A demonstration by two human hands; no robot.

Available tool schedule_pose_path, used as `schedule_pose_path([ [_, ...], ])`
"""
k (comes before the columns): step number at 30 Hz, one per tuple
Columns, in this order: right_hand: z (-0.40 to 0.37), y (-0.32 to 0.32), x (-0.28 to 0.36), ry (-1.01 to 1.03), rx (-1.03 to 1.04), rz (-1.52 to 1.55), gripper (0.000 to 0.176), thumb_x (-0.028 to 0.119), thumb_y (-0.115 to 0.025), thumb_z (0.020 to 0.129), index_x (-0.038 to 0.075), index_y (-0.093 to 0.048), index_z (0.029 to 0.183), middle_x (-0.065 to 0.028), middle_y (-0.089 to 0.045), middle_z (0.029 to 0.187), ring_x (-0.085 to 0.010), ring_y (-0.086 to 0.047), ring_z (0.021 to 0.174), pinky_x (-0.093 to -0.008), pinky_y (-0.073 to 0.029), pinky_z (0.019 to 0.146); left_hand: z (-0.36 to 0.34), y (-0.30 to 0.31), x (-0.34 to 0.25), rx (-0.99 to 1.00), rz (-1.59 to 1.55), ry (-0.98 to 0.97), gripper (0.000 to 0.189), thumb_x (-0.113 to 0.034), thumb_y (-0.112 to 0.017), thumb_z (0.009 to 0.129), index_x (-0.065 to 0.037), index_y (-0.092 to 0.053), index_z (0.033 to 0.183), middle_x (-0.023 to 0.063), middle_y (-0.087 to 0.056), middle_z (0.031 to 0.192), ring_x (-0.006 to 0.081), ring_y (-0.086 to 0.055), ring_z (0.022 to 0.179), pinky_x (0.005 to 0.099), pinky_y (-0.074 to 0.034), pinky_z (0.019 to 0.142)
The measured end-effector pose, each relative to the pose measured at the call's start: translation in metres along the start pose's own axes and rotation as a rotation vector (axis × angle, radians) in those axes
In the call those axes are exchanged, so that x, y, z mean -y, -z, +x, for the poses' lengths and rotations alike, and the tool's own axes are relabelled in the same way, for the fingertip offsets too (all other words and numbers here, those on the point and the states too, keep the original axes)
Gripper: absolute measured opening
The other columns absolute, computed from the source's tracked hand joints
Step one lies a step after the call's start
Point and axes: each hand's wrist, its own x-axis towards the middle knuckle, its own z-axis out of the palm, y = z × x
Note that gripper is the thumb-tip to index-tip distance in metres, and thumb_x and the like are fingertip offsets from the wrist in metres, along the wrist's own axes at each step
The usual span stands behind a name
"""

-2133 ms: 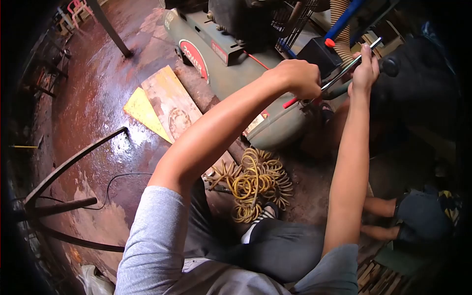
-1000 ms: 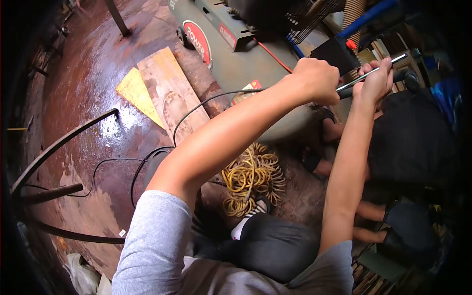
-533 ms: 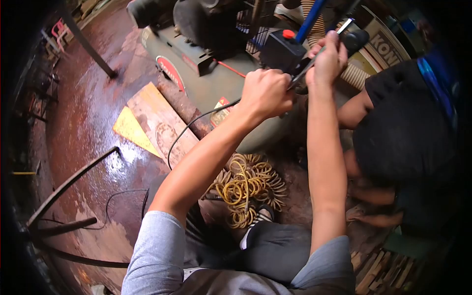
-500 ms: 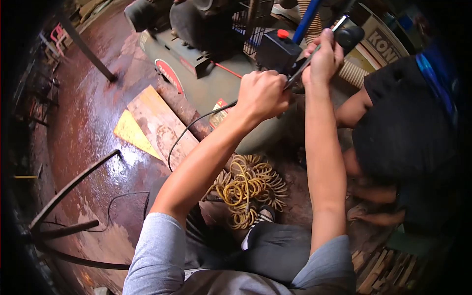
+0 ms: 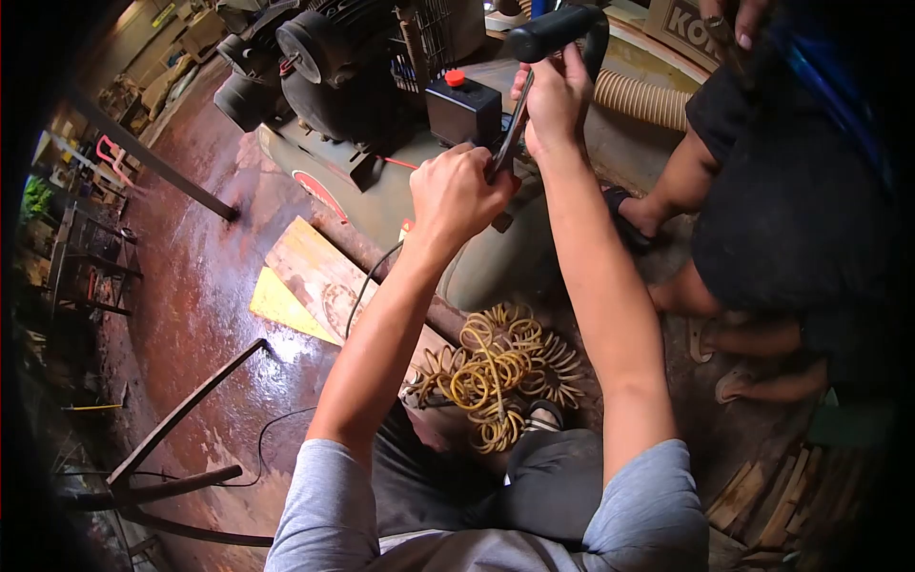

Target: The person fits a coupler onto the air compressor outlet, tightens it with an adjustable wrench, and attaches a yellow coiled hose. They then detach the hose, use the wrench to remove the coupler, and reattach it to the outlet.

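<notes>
My left hand [image 5: 457,191] is wrapped round a dark tool at the compressor, beside a black box with a red knob [image 5: 464,110]. My right hand [image 5: 556,100] grips a slim dark metal bar [image 5: 516,129] that slants down toward my left hand. Just above my right hand is a black padded handle [image 5: 553,34]. A dark cable [image 5: 367,279] hangs below my left hand. What exactly the left fingers enclose is partly hidden.
The compressor tank [image 5: 381,195] lies beyond my hands. Coiled yellow hose [image 5: 496,372] sits on the floor near my feet. Wooden boards [image 5: 329,276] lie to the left, with a metal stand [image 5: 181,419]. At the right are other people's legs [image 5: 681,181] and a ribbed hose [image 5: 640,100].
The view has shifted, and both hands appear further left. The black handle now shows above my right hand, and another person's hand has appeared at the upper right.
</notes>
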Motion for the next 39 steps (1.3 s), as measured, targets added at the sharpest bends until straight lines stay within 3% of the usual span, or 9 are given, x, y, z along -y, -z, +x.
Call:
schedule_pose_path([
  [5,-0.001,-0.005,0.002,0.024,-0.032,0.002,0.011,0.003,-0.057,0.093,0.009,-0.061,0.101,0.0007,-0.053,0.071,-0.0079,-0.050,0.056,-0.0239,-0.041,0.049,0.005,0.009,-0.011,0.037,0.061,-0.006,0.032,-0.038,-0.076,0.071,-0.006,-0.069,0.073,0.0106,-0.064,0.075,0.0327,-0.066,0.072,0.0432,-0.050,0.064],
  [10,-0.004,-0.011,0.002,0.065,-0.025,-0.097,0.014,0.003,-0.056,0.093,0.008,-0.062,0.104,0.0023,-0.053,0.071,-0.0047,-0.048,0.053,-0.0211,-0.038,0.045,0.000,-0.004,-0.007,0.004,0.123,-0.100,0.031,-0.035,-0.068,0.079,-0.005,-0.065,0.071,0.0150,-0.064,0.075,0.0353,-0.066,0.073,0.0463,-0.051,0.065],
  [11,-0.011,-0.017,0.006,0.005,-0.050,0.005,0.012,0.010,-0.066,0.091,0.008,-0.064,0.102,0.0072,-0.051,0.069,-0.0032,-0.045,0.059,-0.0209,-0.036,0.052,-0.002,-0.008,-0.004,-0.023,0.104,-0.104,0.031,-0.035,-0.068,0.080,-0.005,-0.065,0.070,0.0138,-0.063,0.074,0.0354,-0.066,0.071,0.0458,-0.051,0.063],
  [15,-0.013,-0.020,0.012,0.067,0.014,-0.044,0.012,0.005,-0.063,0.092,0.004,-0.061,0.104,0.0069,-0.049,0.077,-0.0040,-0.045,0.070,-0.0208,-0.039,0.062,-0.006,0.004,-0.009,-0.047,0.091,-0.072,0.032,-0.037,-0.070,0.081,-0.006,-0.065,0.071,0.0116,-0.064,0.074,0.0328,-0.066,0.069,0.0442,-0.051,0.061],
  [17,-0.014,-0.024,0.010,0.176,0.003,-0.113,0.014,-0.003,-0.058,0.088,0.006,-0.060,0.098,0.0063,-0.049,0.070,-0.0014,-0.044,0.055,-0.0186,-0.035,0.047,-0.006,0.010,-0.007,-0.015,0.042,-0.053,0.030,-0.034,-0.072,0.081,-0.007,-0.064,0.072,0.0109,-0.063,0.073,0.0339,-0.064,0.068,0.0448,-0.049,0.059],
  [27,-0.002,-0.018,0.019,0.184,-0.053,-0.253,0.020,-0.003,-0.045,0.092,0.007,-0.059,0.102,0.0013,-0.054,0.072,-0.0039,-0.047,0.049,-0.0206,-0.037,0.042,-0.006,0.017,-0.020,-0.164,-0.089,-0.124,0.018,-0.021,-0.072,0.080,-0.007,-0.064,0.073,0.0092,-0.059,0.069,0.0321,-0.061,0.062,0.0424,-0.046,0.054],
  [30,-0.017,-0.026,0.033,0.010,0.010,-0.109,0.005,0.005,-0.058,0.094,0.004,-0.058,0.099,-0.0004,-0.056,0.073,-0.0065,-0.052,0.051,-0.0232,-0.043,0.044,-0.020,0.019,-0.021,-0.232,-0.180,-0.066,0.017,-0.017,-0.072,0.082,-0.006,-0.064,0.072,0.0090,-0.056,0.066,0.0301,-0.059,0.056,0.0399,-0.044,0.051],
  [32,-0.027,-0.034,0.039,-0.064,0.126,-0.152,0.018,0.016,-0.070,0.093,0.003,-0.058,0.097,-0.0016,-0.058,0.074,-0.0087,-0.057,0.054,-0.0246,-0.047,0.048,-0.029,0.020,-0.021,-0.253,-0.287,-0.024,0.016,-0.017,-0.073,0.082,-0.006,-0.064,0.073,0.0090,-0.056,0.065,0.0288,-0.058,0.054,0.0383,-0.043,0.051],
  [39,-0.076,-0.054,0.061,-0.592,0.721,0.069,0.028,0.022,-0.058,0.101,0.004,-0.059,0.121,-0.0055,-0.068,0.088,-0.0143,-0.067,0.075,-0.0285,-0.056,0.070,-0.108,0.036,0.002,-0.316,-0.547,0.136,0.008,-0.005,-0.073,0.083,0.001,-0.067,0.084,0.0084,-0.058,0.067,0.0179,-0.055,0.057,0.0288,-0.044,0.055],
])
